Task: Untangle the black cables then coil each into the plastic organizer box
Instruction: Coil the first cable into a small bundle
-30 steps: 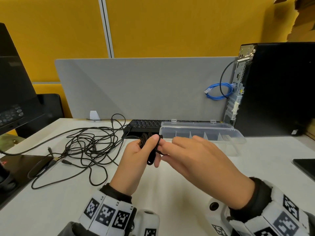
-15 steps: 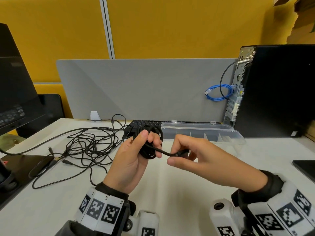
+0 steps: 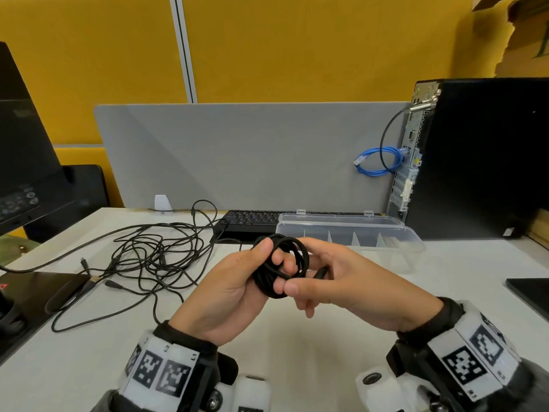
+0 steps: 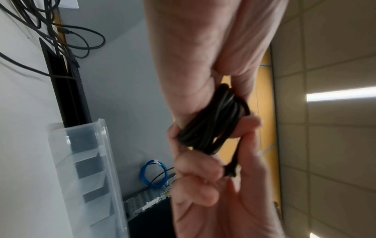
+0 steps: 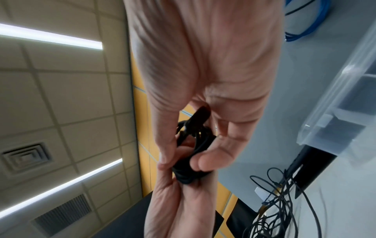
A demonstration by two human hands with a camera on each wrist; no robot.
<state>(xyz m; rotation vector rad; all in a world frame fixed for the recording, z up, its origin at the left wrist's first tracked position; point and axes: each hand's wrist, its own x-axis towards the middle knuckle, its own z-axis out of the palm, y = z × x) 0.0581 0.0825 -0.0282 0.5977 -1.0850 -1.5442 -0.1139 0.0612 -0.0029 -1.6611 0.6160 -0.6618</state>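
A coiled black cable (image 3: 276, 270) sits in my left hand (image 3: 237, 281) above the desk, thumb on top and fingers through the loops; the coiled cable (image 4: 211, 122) fills that grip in the left wrist view. My right hand (image 3: 315, 281) pinches the cable's plug end (image 3: 320, 273) against the coil; the plug end (image 5: 198, 117) lies between thumb and fingers in the right wrist view. A tangle of black cables (image 3: 142, 257) lies on the desk to the left. The clear plastic organizer box (image 3: 350, 236) stands open behind my hands, its compartments showing no cables.
A black keyboard (image 3: 249, 220) lies behind the box. A black computer tower (image 3: 475, 159) with a blue network cable (image 3: 377, 160) stands at the right. A monitor (image 3: 23, 138) stands at the left. A dark pad (image 3: 531, 292) lies at the right edge.
My right hand has brought the cable's free end back in against the coil. The coil in my left hand has turned, its loops now facing the head camera.
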